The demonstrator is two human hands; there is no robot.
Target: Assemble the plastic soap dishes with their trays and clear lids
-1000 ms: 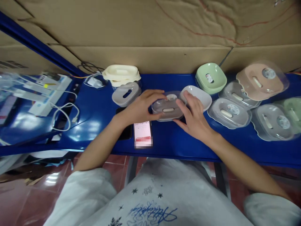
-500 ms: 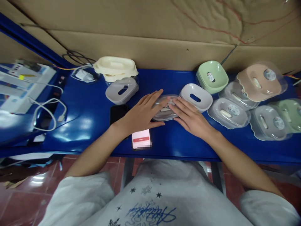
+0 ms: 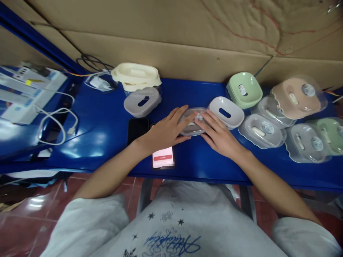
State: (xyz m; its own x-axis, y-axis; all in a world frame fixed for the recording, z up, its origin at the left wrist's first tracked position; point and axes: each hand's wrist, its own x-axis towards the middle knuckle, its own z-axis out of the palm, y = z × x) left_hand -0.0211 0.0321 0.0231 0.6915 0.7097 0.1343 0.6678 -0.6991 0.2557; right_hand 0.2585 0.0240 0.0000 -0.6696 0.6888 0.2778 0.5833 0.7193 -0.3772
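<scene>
A low grey soap box with a clear lid (image 3: 197, 132) lies on the blue table in front of me, partly covered by my fingers. My left hand (image 3: 168, 128) rests over its left side, fingers stretched out and thumb apart along the near edge. From the right, my right hand (image 3: 221, 135) lays its outstretched fingertips on the lid, near a round sticker (image 3: 198, 116). Neither hand is wrapped round the box. Just beyond my right hand sits a white soap dish tray (image 3: 235, 116) with a dark oval slot.
Several lidded soap boxes (image 3: 261, 132) crowd the right, with a green tray (image 3: 252, 89) behind. Stacked cream pieces (image 3: 136, 75) and a grey tray (image 3: 150, 105) stand back left. Two phones, one dark (image 3: 136, 130), one lit (image 3: 163, 160), lie by my left forearm. Cables (image 3: 64, 125) trail at left.
The view has shifted slightly, so the table's things appear a little further right. Both hands stay on the soap box with their fingers almost unchanged.
</scene>
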